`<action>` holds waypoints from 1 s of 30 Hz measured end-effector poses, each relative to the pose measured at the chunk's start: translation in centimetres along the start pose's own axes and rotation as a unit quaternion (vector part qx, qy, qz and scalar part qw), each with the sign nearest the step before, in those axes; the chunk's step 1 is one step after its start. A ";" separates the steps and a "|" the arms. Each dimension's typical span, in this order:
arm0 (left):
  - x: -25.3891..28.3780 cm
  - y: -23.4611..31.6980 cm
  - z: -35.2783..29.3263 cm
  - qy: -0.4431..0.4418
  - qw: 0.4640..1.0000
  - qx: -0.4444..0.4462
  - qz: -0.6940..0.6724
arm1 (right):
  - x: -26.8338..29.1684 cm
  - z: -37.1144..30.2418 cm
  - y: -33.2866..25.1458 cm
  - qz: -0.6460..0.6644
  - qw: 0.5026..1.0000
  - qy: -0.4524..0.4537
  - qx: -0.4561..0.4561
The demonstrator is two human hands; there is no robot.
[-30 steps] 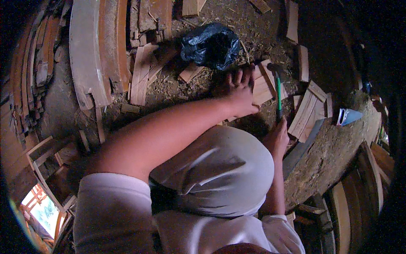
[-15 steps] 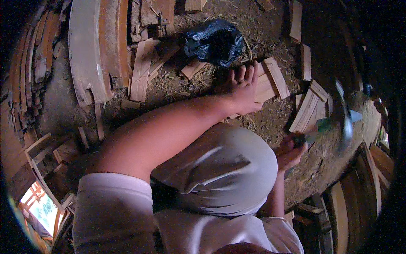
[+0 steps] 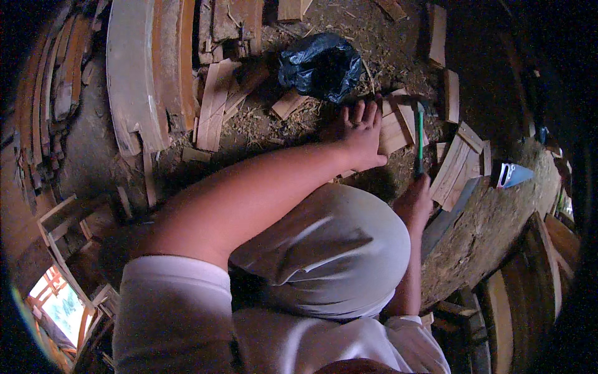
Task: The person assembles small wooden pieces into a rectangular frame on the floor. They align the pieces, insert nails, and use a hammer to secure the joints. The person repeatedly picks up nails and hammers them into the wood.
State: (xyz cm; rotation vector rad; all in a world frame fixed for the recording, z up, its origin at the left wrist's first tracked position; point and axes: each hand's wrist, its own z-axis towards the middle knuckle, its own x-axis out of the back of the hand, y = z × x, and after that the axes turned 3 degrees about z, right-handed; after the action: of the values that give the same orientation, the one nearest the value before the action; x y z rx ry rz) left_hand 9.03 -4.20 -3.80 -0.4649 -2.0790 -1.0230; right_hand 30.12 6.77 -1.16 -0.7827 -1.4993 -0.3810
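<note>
My left hand lies with its fingers spread at the left edge of a small assembly of pale boards. My right hand is wrapped round the handle of a hammer with a green shaft. The dark hammer head is over the strip of wood at the right side of that assembly; whether it touches is hard to see. Just beyond my left hand sits a crumpled black plastic bag, its mouth facing up.
To the right, a handsaw lies beside another nailed-looking set of boards. Long planks are stacked at the left. Offcuts and shavings litter the earth floor. More timber stands at the lower right.
The hammer has swung from the right, where it was blurred, in over the board assembly. My right hand has risen slightly and moved left. My left hand stays on the boards.
</note>
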 end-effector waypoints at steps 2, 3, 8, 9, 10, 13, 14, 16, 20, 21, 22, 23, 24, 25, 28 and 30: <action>0.0 -0.9 -0.3 0.035 0.999 0.014 -0.017 | 3.9 1.1 -4.3 0.113 0.993 0.031 -0.034; 0.3 -0.5 -0.7 0.023 0.999 0.010 -0.027 | 3.8 0.7 -3.6 0.180 0.979 0.082 -0.037; 0.8 -0.7 -0.3 0.001 1.000 -0.002 -0.005 | 2.1 -0.2 -2.6 0.058 0.991 0.116 0.042; 0.5 -0.8 -0.2 -0.004 1.000 0.002 0.017 | 2.5 0.3 -2.9 0.041 0.998 0.045 0.017; 0.0 -0.9 -0.3 0.024 1.000 0.000 0.003 | 3.0 1.2 -3.6 0.020 1.000 -0.024 -0.001; 0.0 -0.9 -0.8 0.058 0.998 -0.008 -0.035 | 6.7 1.2 -5.4 0.202 0.976 0.073 -0.036; 0.8 -0.8 -0.9 0.036 0.998 -0.012 -0.046 | 6.8 0.8 -5.3 0.326 0.936 0.106 -0.077; 1.3 -0.7 -0.7 0.020 0.999 -0.007 -0.048 | 6.3 0.5 -4.9 0.601 0.766 0.182 -0.139; 0.3 -0.1 0.3 0.004 1.000 -0.001 -0.011 | 4.4 1.6 -3.8 0.232 0.968 0.024 -0.087; -0.2 -0.3 0.3 -0.007 1.000 0.000 0.002 | 4.2 1.8 -3.7 0.034 0.997 -0.047 -0.052; 0.1 -0.8 0.4 0.001 1.000 0.009 -0.008 | 6.1 1.9 -4.0 0.068 0.997 0.028 0.012; 0.5 -1.3 0.3 0.010 1.000 0.019 -0.019 | 8.2 1.8 -4.6 0.182 0.981 0.031 -0.051; 0.6 -1.4 -0.1 0.018 0.999 0.026 -0.032 | 10.1 1.0 -4.6 0.137 0.983 0.107 -0.064; 1.0 -1.0 -0.2 -0.008 0.999 0.023 -0.047 | 11.8 0.4 -3.7 0.116 0.978 0.164 -0.055; 2.7 -0.4 -0.6 -0.068 0.992 0.037 -0.101 | 15.5 -1.5 1.9 0.035 0.967 0.249 -0.042; 2.9 0.2 1.1 -0.092 0.986 -0.023 -0.134 | 16.9 -3.1 6.7 -0.017 0.959 0.274 -0.063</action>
State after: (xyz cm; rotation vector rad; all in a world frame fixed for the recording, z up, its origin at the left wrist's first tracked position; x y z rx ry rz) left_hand 6.69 -3.22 -1.93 -0.3167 -2.3326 -1.2255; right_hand 38.15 13.44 14.06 -0.6790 -0.9738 -0.6658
